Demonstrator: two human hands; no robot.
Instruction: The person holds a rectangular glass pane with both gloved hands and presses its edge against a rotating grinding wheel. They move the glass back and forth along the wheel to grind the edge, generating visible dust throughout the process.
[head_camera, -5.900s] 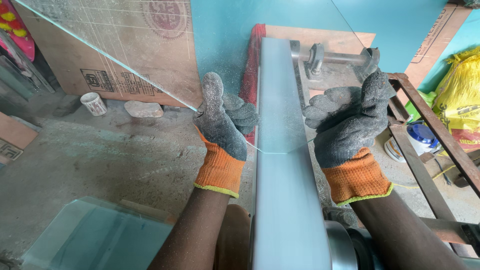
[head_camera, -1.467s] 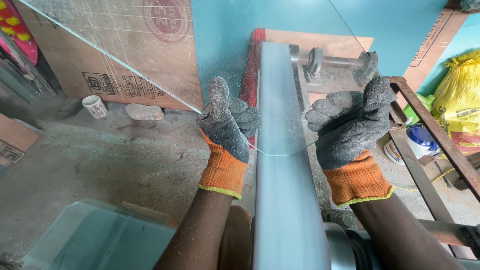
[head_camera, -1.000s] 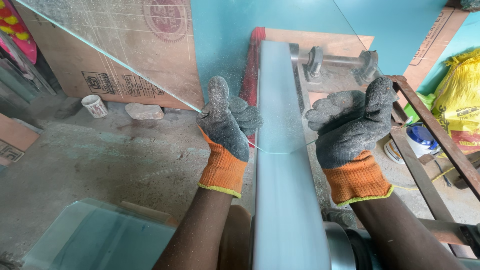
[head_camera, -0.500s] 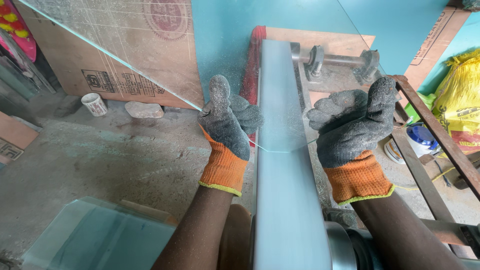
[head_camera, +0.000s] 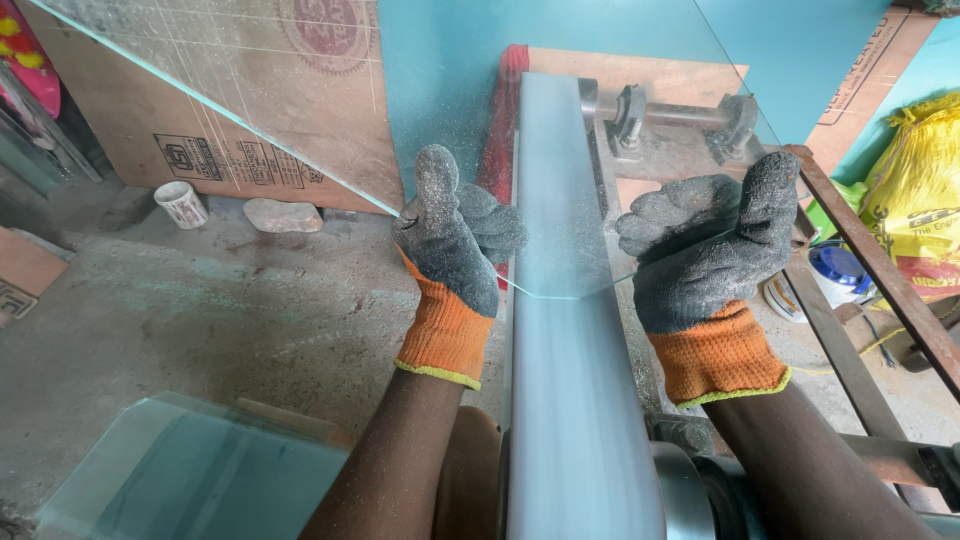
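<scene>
While both gloved hands are gripping glass pane (head_camera: 560, 150), person is grinding its near edge on moving belt (head_camera: 560, 400). Left hand (head_camera: 450, 235) is closing round pane's left corner, thumb up; right hand (head_camera: 710, 245) is cupping right side, fingers curled under. Pane is tilting up and away from grips, low edge crossing belt between hands. Next move likely calling for steady, even pressure and slow sliding. Another glass sheet (head_camera: 190, 475) is lying on floor (head_camera: 200, 310).
</scene>
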